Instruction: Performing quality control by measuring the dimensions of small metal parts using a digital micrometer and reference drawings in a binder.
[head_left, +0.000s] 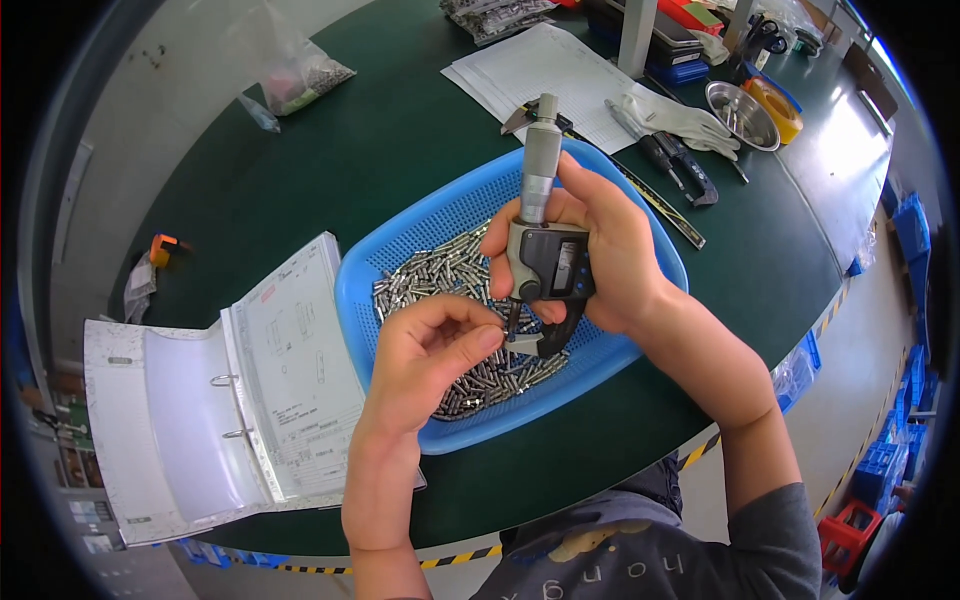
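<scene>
My right hand point(622, 245) is wrapped round a digital micrometer point(545, 265), held upright with its thimble at the top and its frame curving below. The fingertips of my left hand point(418, 358) are pinched together beside the micrometer's jaws; whatever they hold is hidden behind the thumb and fingers. Both hands are above a blue perforated plastic basket point(480, 436). Inside it lies a heap of small silvery metal pins point(430, 275), partly covered by my hands.
An open ring binder point(290, 370) with drawings lies left of the basket. Beyond it are calipers point(520, 117), paper sheets point(560, 75), a second micrometer point(683, 170), a white glove point(690, 122) and a metal bowl point(742, 115). A plastic bag of parts point(310, 80) sits at the far left.
</scene>
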